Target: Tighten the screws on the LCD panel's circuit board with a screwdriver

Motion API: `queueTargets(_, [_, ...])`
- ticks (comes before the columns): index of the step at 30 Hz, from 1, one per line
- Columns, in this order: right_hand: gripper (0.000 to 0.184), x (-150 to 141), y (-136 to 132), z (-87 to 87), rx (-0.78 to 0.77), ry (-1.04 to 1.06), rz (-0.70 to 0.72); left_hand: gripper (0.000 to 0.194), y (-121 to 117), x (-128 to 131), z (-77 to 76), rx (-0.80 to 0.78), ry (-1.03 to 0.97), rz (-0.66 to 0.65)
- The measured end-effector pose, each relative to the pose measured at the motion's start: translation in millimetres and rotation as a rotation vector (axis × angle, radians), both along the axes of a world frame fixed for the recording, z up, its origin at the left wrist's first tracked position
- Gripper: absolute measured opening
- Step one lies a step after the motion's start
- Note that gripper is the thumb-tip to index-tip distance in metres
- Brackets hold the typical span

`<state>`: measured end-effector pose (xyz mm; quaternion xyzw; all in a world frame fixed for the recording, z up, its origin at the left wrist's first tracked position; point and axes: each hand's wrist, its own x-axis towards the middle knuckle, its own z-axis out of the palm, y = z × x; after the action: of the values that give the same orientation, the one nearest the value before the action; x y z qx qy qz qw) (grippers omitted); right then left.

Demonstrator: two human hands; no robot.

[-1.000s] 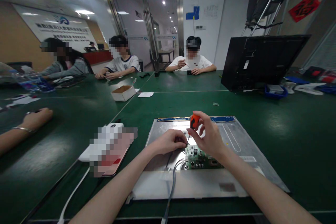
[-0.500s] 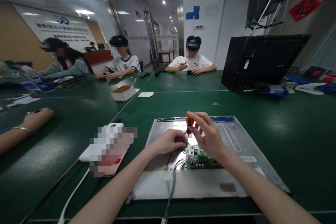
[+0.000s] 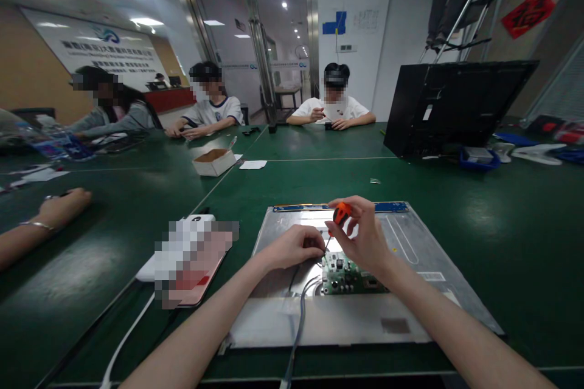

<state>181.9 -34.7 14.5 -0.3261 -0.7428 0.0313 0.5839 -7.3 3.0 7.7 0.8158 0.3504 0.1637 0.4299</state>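
Observation:
In the head view, my right hand point(image 3: 362, 231) grips a small orange-and-black screwdriver point(image 3: 342, 213). Its shaft slants down to the left, the tip near the upper left corner of a green circuit board point(image 3: 340, 270). My left hand point(image 3: 303, 244) is closed in a pinch beside that tip; whatever lies between its fingers is hidden. The board rests on a silver metal panel point(image 3: 328, 322), which has a blue circuit strip point(image 3: 392, 206) along its far edge. A grey cable point(image 3: 302, 322) runs from the board's left side over the panel's near edge.
Left of the panel lie a pink phone point(image 3: 205, 267) and a white device point(image 3: 148, 267) with cables. Farther off stand a small open box point(image 3: 214, 162) and a black monitor housing point(image 3: 456, 109). Another person's arm point(image 3: 31, 231) rests at the left; several people sit around the table.
The screwdriver has gone from nearly upright to tilted, its handle moving right and slightly down. My right fingers have curled closer around the handle. My left hand has stayed in place.

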Motion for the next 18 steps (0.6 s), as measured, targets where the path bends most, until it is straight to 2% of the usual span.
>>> queueTargets(9, [0.044,3.5,-1.8,4.9,0.009,-0.139,0.002,0.007,-3.3,1.5,2.3,0.049,-0.016,-0.024])
queueTargets(15, [0.051,2.1,0.4,0.4,0.018,-0.090,-0.044,0.005,-4.7,1.0,3.0,0.088,0.019,-0.017])
queueTargets(18, [0.046,1.6,0.4,1.1,0.028,-0.070,-0.062,0.004,-5.3,0.8,3.1,0.094,0.027,-0.014])
